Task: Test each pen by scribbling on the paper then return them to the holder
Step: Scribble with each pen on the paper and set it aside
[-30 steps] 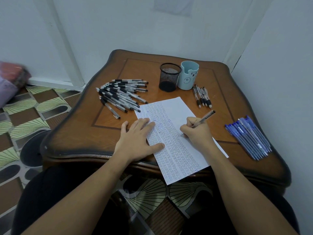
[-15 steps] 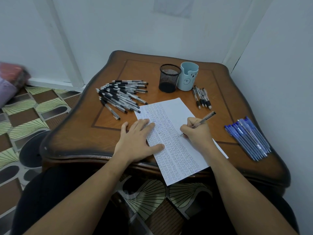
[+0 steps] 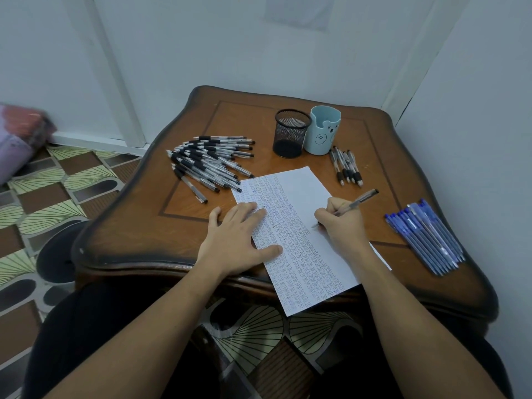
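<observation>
- Dim, cool, even light; no glare.
- Only soft, faint shadows lie on the worktop (image 3: pixel 239 119).
- The paper (image 3: pixel 299 191) is the brightest surface.
- The wide-angle lens bends walls and edges.
- The pink bundle (image 3: pixel 20 133) at left is blurred.

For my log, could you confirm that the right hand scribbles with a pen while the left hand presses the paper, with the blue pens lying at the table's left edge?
Not quite: the head view shows the blue pens at the table's right edge; right hand, pen, left hand and paper are as stated.
</observation>
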Demonstrator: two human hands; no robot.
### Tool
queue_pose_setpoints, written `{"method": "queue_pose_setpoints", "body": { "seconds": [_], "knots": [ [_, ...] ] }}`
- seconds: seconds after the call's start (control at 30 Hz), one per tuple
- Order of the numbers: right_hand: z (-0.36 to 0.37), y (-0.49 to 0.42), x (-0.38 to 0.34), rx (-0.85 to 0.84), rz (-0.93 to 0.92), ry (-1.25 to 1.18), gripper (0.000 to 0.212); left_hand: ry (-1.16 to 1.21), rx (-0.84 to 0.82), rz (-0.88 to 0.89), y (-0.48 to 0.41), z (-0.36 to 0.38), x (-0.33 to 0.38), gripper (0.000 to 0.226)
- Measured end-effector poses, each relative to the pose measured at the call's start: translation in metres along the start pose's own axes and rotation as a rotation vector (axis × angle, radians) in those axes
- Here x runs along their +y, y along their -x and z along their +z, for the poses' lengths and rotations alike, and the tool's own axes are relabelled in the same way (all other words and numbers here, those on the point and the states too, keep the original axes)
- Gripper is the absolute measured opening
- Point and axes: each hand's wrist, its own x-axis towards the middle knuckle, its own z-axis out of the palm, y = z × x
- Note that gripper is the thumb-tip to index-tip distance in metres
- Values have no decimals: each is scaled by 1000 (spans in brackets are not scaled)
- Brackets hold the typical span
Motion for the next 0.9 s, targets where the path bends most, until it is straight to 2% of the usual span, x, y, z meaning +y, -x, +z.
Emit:
{"method": "queue_pose_setpoints", "body": {
  "seconds": [0.2, 0.3, 0.37, 0.43, 0.7, 0.9],
  "knots": [
    [-2, -5, -5, 46, 125, -135, 45, -3, -9, 2, 0, 0, 0, 100],
    [-5, -6, -11, 61, 203, -233, 30, -7, -12, -1, 1, 0, -1, 99],
    [-9, -7, -14, 64, 251, -273, 41, -9, -16, -2, 1, -1, -2, 100],
    [-10, -7, -16, 58, 266, -264, 44, -9, -21, -3, 0, -2, -1, 101],
    [-9, -5, -24, -4, 212, -114, 32, 5, -34, -10, 1, -4, 1, 102],
    [-13, -11, -34, -87, 370, -263, 34, 1, -35, -16, 1, -5, 1, 102]
  ]
}}
